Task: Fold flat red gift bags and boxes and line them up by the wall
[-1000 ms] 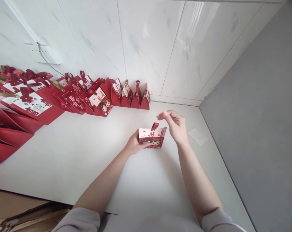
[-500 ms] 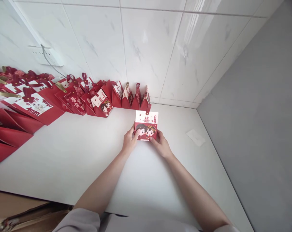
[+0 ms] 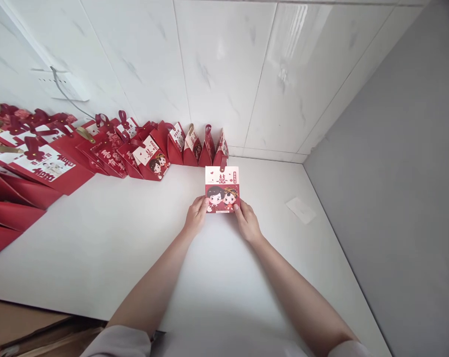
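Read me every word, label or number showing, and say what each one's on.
"囍": on the held box.
Its red side label and bottom strip: too small to read.
"囍": on the matching box to its left.
Other red boxes: lettering too blurred.

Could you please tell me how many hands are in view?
2: the left hand holds the printed box at its lower left, and the right hand holds it at its lower right. No others show.
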`<state>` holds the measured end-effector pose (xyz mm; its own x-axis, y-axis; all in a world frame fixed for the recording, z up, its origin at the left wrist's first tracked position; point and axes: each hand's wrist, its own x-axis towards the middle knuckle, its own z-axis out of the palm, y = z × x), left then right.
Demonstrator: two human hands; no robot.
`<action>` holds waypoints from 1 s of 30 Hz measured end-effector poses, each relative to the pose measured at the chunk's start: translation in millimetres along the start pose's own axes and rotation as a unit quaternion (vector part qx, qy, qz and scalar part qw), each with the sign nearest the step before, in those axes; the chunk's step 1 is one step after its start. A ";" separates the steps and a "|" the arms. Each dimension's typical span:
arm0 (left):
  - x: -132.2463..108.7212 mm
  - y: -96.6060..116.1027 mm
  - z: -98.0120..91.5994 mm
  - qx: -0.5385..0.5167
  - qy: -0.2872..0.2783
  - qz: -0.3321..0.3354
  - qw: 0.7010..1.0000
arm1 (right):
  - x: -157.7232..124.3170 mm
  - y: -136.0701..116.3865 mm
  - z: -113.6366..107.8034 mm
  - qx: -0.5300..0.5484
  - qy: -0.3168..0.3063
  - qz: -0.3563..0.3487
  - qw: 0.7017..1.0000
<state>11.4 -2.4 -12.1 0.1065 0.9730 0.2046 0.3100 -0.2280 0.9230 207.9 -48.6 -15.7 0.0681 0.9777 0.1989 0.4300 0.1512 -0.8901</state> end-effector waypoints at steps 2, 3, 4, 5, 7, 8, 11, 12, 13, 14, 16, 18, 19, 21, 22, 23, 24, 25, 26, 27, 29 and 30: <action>1.0 0.1 -1.4 -0.014 0.005 -0.004 1.000 | 0.0 0.4 0.4 0.000 0.000 0.002 1.000; 1.5 -0.2 -2.2 -0.021 0.008 -0.007 1.000 | 0.1 0.3 0.4 0.001 0.001 0.004 1.000; 2.0 -0.7 -2.9 -0.027 0.011 -0.010 1.000 | 0.1 0.0 0.4 0.002 0.000 0.004 1.000; 2.3 -1.5 -3.5 -0.031 0.013 -0.012 0.999 | 0.2 -0.4 0.2 0.004 -0.001 0.006 1.000; 2.7 -3.4 -4.3 -0.037 0.017 -0.017 0.999 | 0.2 -1.5 -0.5 0.008 -0.004 0.011 1.000; 2.7 -4.2 -4.6 -0.038 0.019 -0.019 0.999 | 0.3 -2.1 -0.8 0.010 -0.005 0.013 1.000; 2.2 -4.8 -5.0 -0.037 0.022 -0.025 0.999 | 0.4 -3.5 -1.7 0.016 -0.005 0.021 1.000; 2.0 -4.2 -5.2 -0.037 0.022 -0.026 0.999 | 0.4 -3.8 -1.8 0.017 -0.003 0.021 1.000; 1.8 -3.3 -5.2 -0.036 0.023 -0.027 0.999 | 0.4 -3.9 -1.9 0.018 -0.002 0.021 1.000; 1.6 -2.1 -5.3 -0.037 0.023 -0.028 0.999 | 0.4 -4.0 -1.9 0.019 -0.001 0.021 1.000; 1.3 0.5 -5.2 -0.039 0.024 -0.028 0.999 | 0.3 -4.0 -1.9 0.022 -0.002 0.022 1.000; 0.9 2.7 -5.1 -0.047 0.023 -0.034 0.998 | 0.5 -3.9 -1.8 0.024 -0.001 0.024 0.999; 0.7 3.5 -5.1 -0.050 0.022 -0.039 0.998 | 0.6 -3.8 -1.7 0.025 0.001 0.025 0.999; 0.4 4.3 -5.1 -0.052 0.021 -0.048 0.997 | 1.1 -3.9 -1.5 0.027 0.005 0.025 0.999; 0.4 4.3 -5.2 -0.051 0.020 -0.049 0.997 | 1.4 -4.0 -1.4 0.029 0.006 0.024 0.999; 0.5 3.9 -5.2 -0.049 0.019 -0.048 0.997 | 1.6 -4.1 -1.2 0.031 0.005 0.023 0.999; 0.6 3.4 -5.2 -0.048 0.019 -0.045 0.998 | 1.8 -4.2 -1.1 0.033 0.004 0.023 0.999; 0.8 2.7 -5.1 -0.048 0.019 -0.043 0.998 | 2.0 -4.4 -1.0 0.034 0.004 0.023 0.999; 1.0 1.9 -5.0 -0.050 0.019 -0.041 0.998 | 2.2 -4.6 -0.9 0.035 0.004 0.023 0.999; 1.2 1.2 -4.8 -0.052 0.020 -0.040 0.998 | 2.3 -4.8 -1.0 0.035 0.004 0.023 0.999; 1.5 0.5 -4.5 -0.054 0.022 -0.039 0.998 | 2.4 -5.2 -1.2 0.033 0.006 0.023 0.999; 1.5 0.5 -4.4 -0.055 0.022 -0.039 0.997 | 2.5 -5.3 -1.3 0.032 0.005 0.023 0.999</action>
<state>7.6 -0.9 -9.9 0.0428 0.9889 0.1424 0.2107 -0.1482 0.9663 206.9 -47.2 -9.9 0.0963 0.9824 0.1603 0.3680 0.1145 -0.9228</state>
